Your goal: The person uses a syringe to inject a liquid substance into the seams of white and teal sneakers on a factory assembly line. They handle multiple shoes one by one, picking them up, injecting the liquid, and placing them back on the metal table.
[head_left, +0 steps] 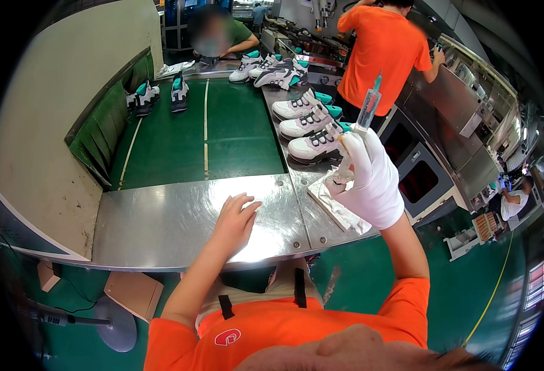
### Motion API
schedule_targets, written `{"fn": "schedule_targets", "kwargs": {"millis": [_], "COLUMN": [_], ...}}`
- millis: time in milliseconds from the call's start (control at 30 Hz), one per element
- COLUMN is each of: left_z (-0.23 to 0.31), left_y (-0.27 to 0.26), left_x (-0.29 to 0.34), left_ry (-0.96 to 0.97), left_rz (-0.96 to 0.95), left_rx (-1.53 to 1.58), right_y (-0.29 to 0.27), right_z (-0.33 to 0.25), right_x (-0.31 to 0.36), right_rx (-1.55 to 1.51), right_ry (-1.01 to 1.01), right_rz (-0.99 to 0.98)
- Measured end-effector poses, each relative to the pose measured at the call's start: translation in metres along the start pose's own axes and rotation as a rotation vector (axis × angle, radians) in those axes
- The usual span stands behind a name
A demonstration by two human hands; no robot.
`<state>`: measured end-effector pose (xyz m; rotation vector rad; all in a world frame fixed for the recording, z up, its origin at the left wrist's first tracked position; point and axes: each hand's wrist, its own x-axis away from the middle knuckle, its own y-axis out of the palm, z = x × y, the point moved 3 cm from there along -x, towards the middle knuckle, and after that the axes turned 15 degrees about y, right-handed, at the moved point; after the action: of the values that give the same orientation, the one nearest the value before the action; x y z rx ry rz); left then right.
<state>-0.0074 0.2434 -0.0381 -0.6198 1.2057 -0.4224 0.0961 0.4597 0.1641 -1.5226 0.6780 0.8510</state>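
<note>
My right hand (374, 185), in a white glove, is raised above the right side of the table. It grips a clear syringe (368, 111) that points upward, with a thin green tip at its top. My left hand (236, 221) is bare and holds nothing. Its fingers are apart over the steel tabletop (160, 216); whether they touch it I cannot tell. Just beyond the glove, a row of white and grey shoes (309, 148) with black soles and teal linings lines the steel ledge. Part of the nearest shoe is hidden behind the glove.
A folded white cloth (337, 207) lies under my right hand. The green conveyor belt (241, 133) carries a shoe (179, 94) and others by the flap curtain (108, 123). More shoes (278, 73) stand farther back. One co-worker (238, 40) leans over the far end; another (380, 52) stands at right.
</note>
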Motion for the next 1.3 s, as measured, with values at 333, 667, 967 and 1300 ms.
{"fn": "schedule_targets", "kwargs": {"millis": [333,667,967,1300], "left_z": [-0.0007,0.0013,0.0004,0.0], "left_y": [0.0008,-0.0014,0.0,-0.0003], "left_x": [0.0011,0.0005,0.0013,0.0019], "left_ry": [-0.003,-0.005,-0.013,-0.023], "left_rz": [-0.008,-0.006,-0.01,-0.017], "left_rx": [0.005,-0.001,0.001,0.006], "right_y": [-0.0017,-0.003,-0.0029,-0.0056], "right_z": [-0.0025,-0.0036,-0.0037,-0.0046], "right_x": [-0.0015,-0.0019,-0.0015,-0.0032], "right_rx": [0.042,0.061,0.079,0.125], "right_ry": [-0.03,-0.033,-0.035,-0.056], "right_rz": [0.065,0.057,0.089,0.042]}}
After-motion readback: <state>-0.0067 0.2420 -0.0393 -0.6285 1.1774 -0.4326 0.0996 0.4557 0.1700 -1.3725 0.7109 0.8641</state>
